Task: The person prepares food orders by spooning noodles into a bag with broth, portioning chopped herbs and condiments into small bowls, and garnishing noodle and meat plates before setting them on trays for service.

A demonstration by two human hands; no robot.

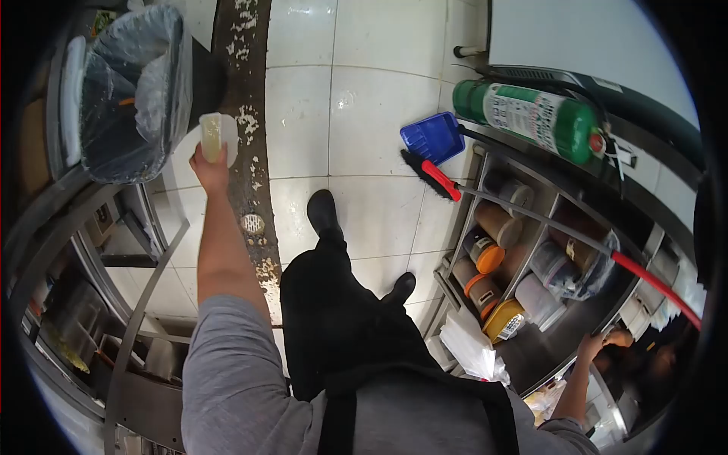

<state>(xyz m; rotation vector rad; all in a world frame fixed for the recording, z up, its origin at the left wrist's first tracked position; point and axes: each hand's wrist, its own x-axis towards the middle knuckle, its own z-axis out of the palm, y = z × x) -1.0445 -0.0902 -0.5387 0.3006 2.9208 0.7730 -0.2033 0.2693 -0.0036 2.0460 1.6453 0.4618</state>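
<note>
My left hand (211, 168) is stretched forward with its fingers closed round a small translucent container (211, 130) with pale yellowish contents. That container is just right of a large bin (179, 91) lined with a clear plastic bag. Low at the right, my right hand (593, 346) has its fingers closed at a small brownish thing (618, 338) that I cannot make out, beside a dark, shadowed space.
A drawer rack (523, 265) with jars and tubs is at the right, with white napkins (466, 345) near it. Beyond are a green cylinder (531, 121), a blue dustpan (432, 138) and a red-black brush (431, 174). Metal shelving (163, 265) stands left.
</note>
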